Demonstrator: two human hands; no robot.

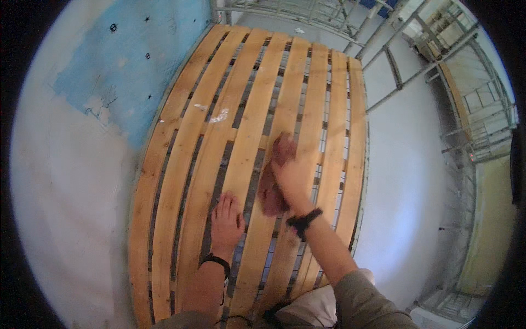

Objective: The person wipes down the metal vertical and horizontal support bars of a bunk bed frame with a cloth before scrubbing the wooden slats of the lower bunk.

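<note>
My right hand (291,177) presses a crumpled reddish-brown cloth (269,195) against the wooden slats of a bed base (249,162). The cloth and fingers are somewhat blurred, and part of the cloth is hidden beneath the palm. A black watch or band (304,224) circles that wrist. To the left, my left hand (228,222) rests palm down on the slats with nothing in it, its fingers stretched forward. It has a dark band (217,263) at the wrist. Pale whitish marks (220,116) show on the slats farther ahead.
A blue and white wall (123,74) with small drawn marks runs along the bed's left side. Metal bed frames (400,74) stand beyond and to the right. Pale floor (394,197) lies along the right edge. My light-coloured trouser leg (310,310) is at the bottom.
</note>
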